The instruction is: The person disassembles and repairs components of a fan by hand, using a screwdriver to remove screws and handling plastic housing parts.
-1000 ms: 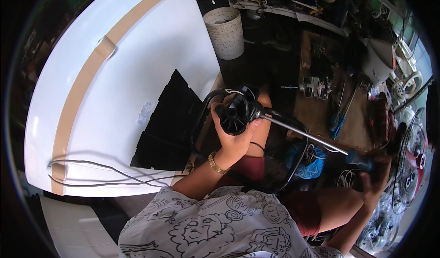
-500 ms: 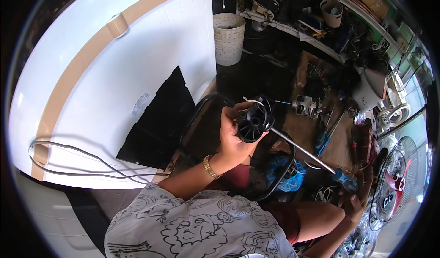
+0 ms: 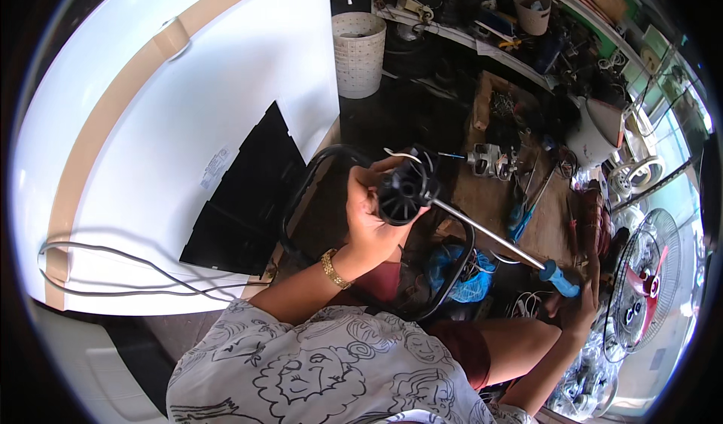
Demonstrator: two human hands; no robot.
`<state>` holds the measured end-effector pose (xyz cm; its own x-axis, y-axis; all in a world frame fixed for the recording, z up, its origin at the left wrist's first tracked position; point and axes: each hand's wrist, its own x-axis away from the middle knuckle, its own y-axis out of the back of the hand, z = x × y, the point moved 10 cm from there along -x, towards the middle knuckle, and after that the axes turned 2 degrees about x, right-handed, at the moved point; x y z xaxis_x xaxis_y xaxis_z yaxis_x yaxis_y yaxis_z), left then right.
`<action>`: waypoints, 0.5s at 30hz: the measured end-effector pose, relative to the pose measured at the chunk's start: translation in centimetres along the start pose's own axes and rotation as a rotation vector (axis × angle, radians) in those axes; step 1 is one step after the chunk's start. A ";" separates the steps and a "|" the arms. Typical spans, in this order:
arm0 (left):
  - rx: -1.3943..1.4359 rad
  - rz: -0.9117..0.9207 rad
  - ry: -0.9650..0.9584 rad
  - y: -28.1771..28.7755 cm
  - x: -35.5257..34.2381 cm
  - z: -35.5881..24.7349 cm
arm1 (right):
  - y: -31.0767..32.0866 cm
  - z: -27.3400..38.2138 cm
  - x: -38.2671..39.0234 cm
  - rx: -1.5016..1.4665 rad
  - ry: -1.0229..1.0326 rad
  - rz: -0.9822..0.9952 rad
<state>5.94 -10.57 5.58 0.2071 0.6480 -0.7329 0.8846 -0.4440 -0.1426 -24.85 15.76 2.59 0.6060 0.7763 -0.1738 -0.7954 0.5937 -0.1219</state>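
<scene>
My left hand is wrapped round a black plastic fan part, a round ribbed housing with a white wire looped over its top. The long metal shaft of a screwdriver meets the lower right side of this part; its tip is hidden there. At the other end, my right hand is at the butt of the blue handle, its fingers closed about it and partly in shadow. A small motor with a blue-tipped shaft lies just beyond the black part, on a wooden board.
On the board lie blue-handled tools. A blue plastic bag sits below a black tubular frame. A fan with red blades stands right. At left rises a large white panel; a white basket is behind.
The whole view has shifted slightly. The black part has turned a little in my left hand, and the screwdriver's handle now shows more of its length beside my right hand.
</scene>
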 end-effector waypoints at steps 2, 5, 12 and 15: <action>0.115 -0.070 0.178 0.7 0.5 1.9 | -0.4 0.4 0.3 0.012 0.090 0.000; 0.131 -0.087 0.248 0.6 0.7 2.4 | -1.8 1.9 0.1 0.070 0.136 0.157; 0.024 -0.131 0.282 0.7 1.4 3.2 | 1.7 -0.1 0.7 -0.162 0.141 0.032; -0.073 -0.092 0.206 1.5 2.2 4.1 | 2.3 -1.3 0.1 0.183 -0.015 -0.168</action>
<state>6.04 -12.33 0.99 0.1990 0.7997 -0.5664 0.9301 -0.3362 -0.1480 -26.66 16.95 1.05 0.7304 0.6660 -0.1515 -0.6698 0.7419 0.0319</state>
